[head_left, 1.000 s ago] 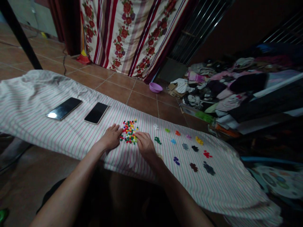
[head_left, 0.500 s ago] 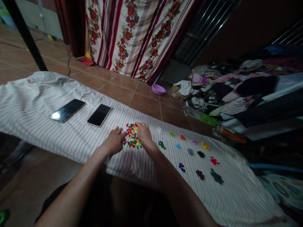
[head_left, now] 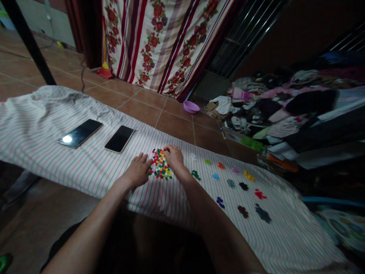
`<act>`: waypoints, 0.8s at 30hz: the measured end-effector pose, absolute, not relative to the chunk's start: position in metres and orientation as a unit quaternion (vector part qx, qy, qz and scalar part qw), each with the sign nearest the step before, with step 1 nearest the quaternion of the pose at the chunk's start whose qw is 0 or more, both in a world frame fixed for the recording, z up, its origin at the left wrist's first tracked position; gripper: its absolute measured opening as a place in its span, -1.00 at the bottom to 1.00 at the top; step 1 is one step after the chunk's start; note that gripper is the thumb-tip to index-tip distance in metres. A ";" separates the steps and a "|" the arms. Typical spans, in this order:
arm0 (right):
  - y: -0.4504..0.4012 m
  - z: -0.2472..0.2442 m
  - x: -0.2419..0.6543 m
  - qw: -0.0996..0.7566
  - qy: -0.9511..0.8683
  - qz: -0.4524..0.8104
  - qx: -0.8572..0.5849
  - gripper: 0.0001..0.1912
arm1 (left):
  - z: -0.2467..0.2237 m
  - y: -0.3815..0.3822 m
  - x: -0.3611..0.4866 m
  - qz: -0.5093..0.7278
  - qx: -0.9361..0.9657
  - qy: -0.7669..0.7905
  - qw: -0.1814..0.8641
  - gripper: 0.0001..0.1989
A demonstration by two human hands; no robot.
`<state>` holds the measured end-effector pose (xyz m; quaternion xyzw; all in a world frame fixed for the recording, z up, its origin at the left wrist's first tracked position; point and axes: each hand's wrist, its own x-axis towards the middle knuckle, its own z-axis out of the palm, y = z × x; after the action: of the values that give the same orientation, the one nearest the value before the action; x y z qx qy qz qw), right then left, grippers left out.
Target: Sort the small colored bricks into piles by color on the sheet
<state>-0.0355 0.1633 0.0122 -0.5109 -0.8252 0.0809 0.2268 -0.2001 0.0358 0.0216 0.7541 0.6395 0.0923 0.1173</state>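
Observation:
A patch of small mixed-colour pieces lies on the striped cloth between my two hands. My left hand rests flat at the patch's left edge, fingers apart. At its upper right edge is my right hand, fingers bent together with the tips down at the pieces; anything between them is too small to make out. Right of that hand, small piles are sorted by colour, among them dark green, yellow, red, dark blue and dark grey.
Two phones, one at far left and one nearer, lie on the cloth. Beyond its far edge a purple basin sits on the tiled floor. Heaped clothes are at the right, and a floral curtain hangs behind.
My right hand's fingers have curled in more at the patch's upper right edge. My left hand has stayed in place.

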 end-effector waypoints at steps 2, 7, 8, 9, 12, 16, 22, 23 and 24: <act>0.160 0.011 -0.034 0.247 -0.823 0.091 -0.504 -0.86 | 0.021 0.035 -0.200 0.098 0.756 0.638 0.109 -0.54; 0.150 0.010 -0.031 0.281 -0.810 0.110 -0.503 -0.86 | 0.020 0.035 -0.201 0.104 0.756 0.639 0.103 -0.55; 0.148 0.010 -0.031 0.287 -0.806 0.115 -0.505 -0.86 | 0.019 0.035 -0.201 0.100 0.756 0.639 0.102 -0.55; 0.147 0.010 -0.031 0.293 -0.803 0.118 -0.505 -0.85 | 0.018 0.036 -0.201 0.096 0.757 0.638 0.100 -0.55; 0.142 0.012 -0.030 0.312 -0.794 0.123 -0.508 -0.83 | 0.014 0.038 -0.202 0.094 0.762 0.635 0.088 -0.56; 0.136 0.013 -0.024 0.317 -0.789 0.125 -0.512 -0.77 | 0.007 0.040 -0.205 0.102 0.764 0.632 0.081 -0.57; 0.126 0.015 0.000 0.289 -0.789 0.101 -0.532 -0.77 | 0.004 0.042 -0.207 0.108 0.769 0.624 0.091 -0.58; 0.124 0.015 0.006 0.289 -0.786 0.096 -0.537 -0.77 | 0.004 0.043 -0.208 0.110 0.772 0.620 0.089 -0.58; 0.123 0.015 0.011 0.292 -0.783 0.091 -0.542 -0.77 | 0.004 0.043 -0.208 0.112 0.774 0.617 0.086 -0.58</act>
<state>0.0113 0.1228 0.0149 -0.5424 -0.7826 0.0912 0.2915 -0.2082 0.0428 0.0037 0.7738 0.6175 0.1117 0.0863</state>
